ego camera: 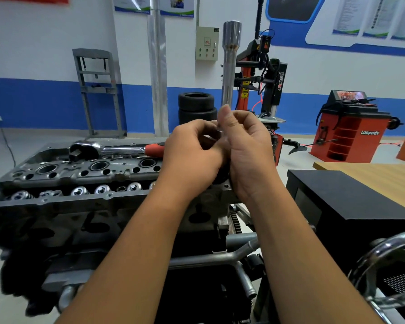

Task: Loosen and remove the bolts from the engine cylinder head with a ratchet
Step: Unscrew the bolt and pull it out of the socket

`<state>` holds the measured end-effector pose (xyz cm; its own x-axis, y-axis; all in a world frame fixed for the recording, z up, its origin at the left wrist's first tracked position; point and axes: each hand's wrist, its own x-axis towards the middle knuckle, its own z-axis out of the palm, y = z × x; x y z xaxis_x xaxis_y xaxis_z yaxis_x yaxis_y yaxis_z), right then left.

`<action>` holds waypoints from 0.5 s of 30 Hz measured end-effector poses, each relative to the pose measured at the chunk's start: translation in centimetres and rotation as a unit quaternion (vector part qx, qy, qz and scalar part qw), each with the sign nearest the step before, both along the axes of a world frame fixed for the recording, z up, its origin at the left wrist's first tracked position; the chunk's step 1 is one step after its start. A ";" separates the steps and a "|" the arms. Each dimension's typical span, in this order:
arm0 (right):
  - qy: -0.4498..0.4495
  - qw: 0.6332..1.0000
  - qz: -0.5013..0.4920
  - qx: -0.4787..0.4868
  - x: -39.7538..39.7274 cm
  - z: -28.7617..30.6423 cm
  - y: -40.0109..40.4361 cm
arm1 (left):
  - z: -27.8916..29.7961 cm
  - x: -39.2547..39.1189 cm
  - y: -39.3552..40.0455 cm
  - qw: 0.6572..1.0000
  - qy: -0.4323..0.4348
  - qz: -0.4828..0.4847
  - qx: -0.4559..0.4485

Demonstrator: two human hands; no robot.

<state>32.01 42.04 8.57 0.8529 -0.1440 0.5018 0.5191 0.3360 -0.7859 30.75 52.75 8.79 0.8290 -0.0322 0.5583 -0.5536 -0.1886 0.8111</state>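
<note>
I hold both hands together above the right end of the head point(84, 174). My right hand point(248, 155) curls round the lower end of a long socket point(229, 66), which stands upright, its wider end on top; the thumb lies against the shaft. My left hand point(192, 155) has its fingers bent in at the socket's bottom end, pinching something there that I cannot make out. The socket is polished steel, a smooth round tube that steps out to a thicker collar at the top. The ratchet point(117, 149) lies flat on the far edge of the head, untouched and just left of my left hand: chrome shaft, rounded head with a black square drive, red grip. The head itself is dull grey cast metal, rough, pierced with round bores and small bolt holes, with a row of shiny valve springs point(80, 190) along its near side.
</note>
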 end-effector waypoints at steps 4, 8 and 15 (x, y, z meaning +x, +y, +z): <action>-0.018 0.999 -0.021 -0.028 0.0 -0.2 0.1 | 0.0 -0.1 0.2 1.000 -0.013 0.012 0.004; -0.009 1.000 -0.007 -0.021 0.0 -0.1 -0.1 | 0.1 -0.3 0.0 0.999 0.003 -0.038 0.012; -0.026 0.999 -0.018 -0.015 0.0 -0.1 0.1 | -0.3 0.2 0.1 0.999 -0.018 0.026 -0.022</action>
<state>32.02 42.10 8.52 0.8198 -0.1594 0.5501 0.5714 0.2931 -0.7666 30.92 52.82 8.51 0.8078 0.0366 0.5883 -0.5734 -0.1827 0.7987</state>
